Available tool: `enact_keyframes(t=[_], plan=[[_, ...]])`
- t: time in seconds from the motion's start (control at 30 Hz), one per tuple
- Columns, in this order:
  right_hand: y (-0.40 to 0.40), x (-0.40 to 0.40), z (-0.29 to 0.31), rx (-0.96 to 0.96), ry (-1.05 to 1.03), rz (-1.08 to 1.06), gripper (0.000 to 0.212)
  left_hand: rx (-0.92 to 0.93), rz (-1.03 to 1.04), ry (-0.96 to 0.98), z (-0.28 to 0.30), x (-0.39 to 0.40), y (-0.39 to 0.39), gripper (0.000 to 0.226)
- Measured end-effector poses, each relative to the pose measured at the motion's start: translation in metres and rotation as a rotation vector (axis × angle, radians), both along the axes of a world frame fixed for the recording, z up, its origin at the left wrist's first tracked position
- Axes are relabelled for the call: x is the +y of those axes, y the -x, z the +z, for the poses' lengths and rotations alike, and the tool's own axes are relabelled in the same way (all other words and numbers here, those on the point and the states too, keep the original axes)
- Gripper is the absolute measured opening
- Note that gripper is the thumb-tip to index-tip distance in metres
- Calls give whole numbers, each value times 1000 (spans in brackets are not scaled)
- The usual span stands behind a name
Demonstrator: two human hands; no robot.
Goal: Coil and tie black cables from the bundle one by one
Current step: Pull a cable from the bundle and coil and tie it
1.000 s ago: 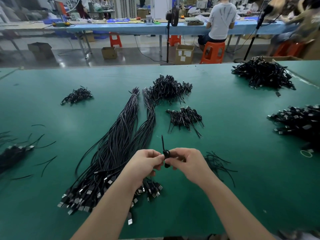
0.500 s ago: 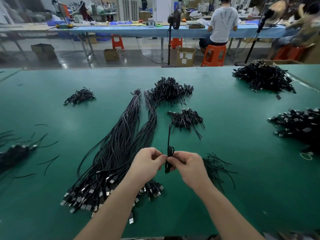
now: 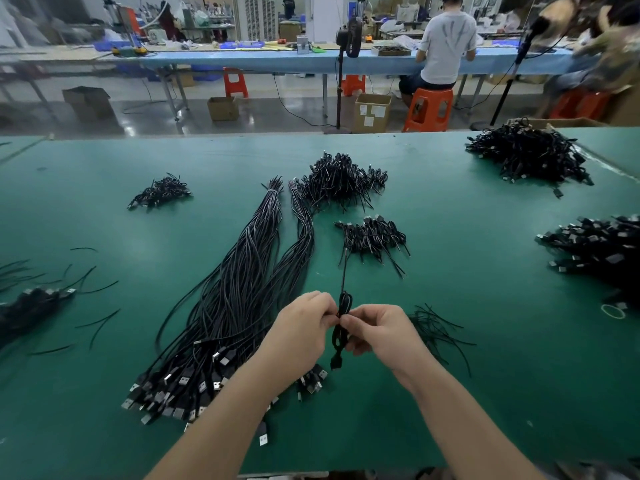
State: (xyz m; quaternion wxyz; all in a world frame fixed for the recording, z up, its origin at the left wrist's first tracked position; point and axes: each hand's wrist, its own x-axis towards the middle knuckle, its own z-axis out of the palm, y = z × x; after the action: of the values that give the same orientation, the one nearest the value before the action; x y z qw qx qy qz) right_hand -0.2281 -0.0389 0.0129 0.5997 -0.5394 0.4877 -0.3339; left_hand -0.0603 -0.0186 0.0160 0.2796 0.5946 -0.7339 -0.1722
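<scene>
A small coiled black cable (image 3: pixel 340 336) hangs upright between my two hands, its plug end pointing down and a thin tie tail sticking up from its top. My left hand (image 3: pixel 302 334) pinches the coil's middle from the left. My right hand (image 3: pixel 380 332) pinches it from the right, fingers curled round it. Under my left forearm lies the long bundle of black cables (image 3: pixel 239 292), USB plugs fanned out at the near end. A small pile of tied coils (image 3: pixel 372 237) sits just beyond my hands.
Loose black ties (image 3: pixel 434 332) lie right of my right hand. More cable piles: centre back (image 3: pixel 341 180), far left (image 3: pixel 161 192), back right (image 3: pixel 530 155), right edge (image 3: pixel 595 245), left edge (image 3: pixel 31 306). A person sits at the blue bench behind.
The tie tail above the coil has grown longer and stands straighter. The coil now hangs lower between my fingers with its plug showing below; both hands stayed close together.
</scene>
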Motion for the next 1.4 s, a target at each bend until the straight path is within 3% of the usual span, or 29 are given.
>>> enact_keyframes(t=[0.17, 0.27, 0.4, 0.63, 0.83, 0.97, 1.07, 1.13, 1.2, 1.27, 1.4], plan=[[3, -3, 2, -200, -417, 44, 11, -59, -69, 204, -7, 3, 1, 12], [4, -4, 1, -274, -517, 43, 14, -60, -74, 236, -6, 5, 3, 10], [5, -7, 1, -308, -504, 32, 16, 52, -39, 134, -2, 6, 1, 4], [5, -8, -1, -192, -365, 37, 15, 100, 33, 50, 5, 7, 3, 5], [0, -10, -1, -290, -451, 23, 29, -57, 43, 353, -3, 11, 8, 16], [-4, -11, -1, -262, -487, 28, 24, -181, 76, 466, -12, 5, 9, 22], [-3, -13, 1, -78, -306, 43, 21, -59, 167, 367, -11, 6, 8, 16], [-1, -13, 2, 255, 49, 45, 10, 112, 252, 201, -7, 6, 8, 16], [2, -13, -1, 465, 433, 97, 39, 311, 315, -10, -2, 2, 7, 16], [3, -12, -1, 427, 625, 156, 50, 472, 361, -178, 2, -2, 7, 14], [3, -12, -3, 383, 728, 91, 28, 596, 356, -313, 4, -2, 9, 12]])
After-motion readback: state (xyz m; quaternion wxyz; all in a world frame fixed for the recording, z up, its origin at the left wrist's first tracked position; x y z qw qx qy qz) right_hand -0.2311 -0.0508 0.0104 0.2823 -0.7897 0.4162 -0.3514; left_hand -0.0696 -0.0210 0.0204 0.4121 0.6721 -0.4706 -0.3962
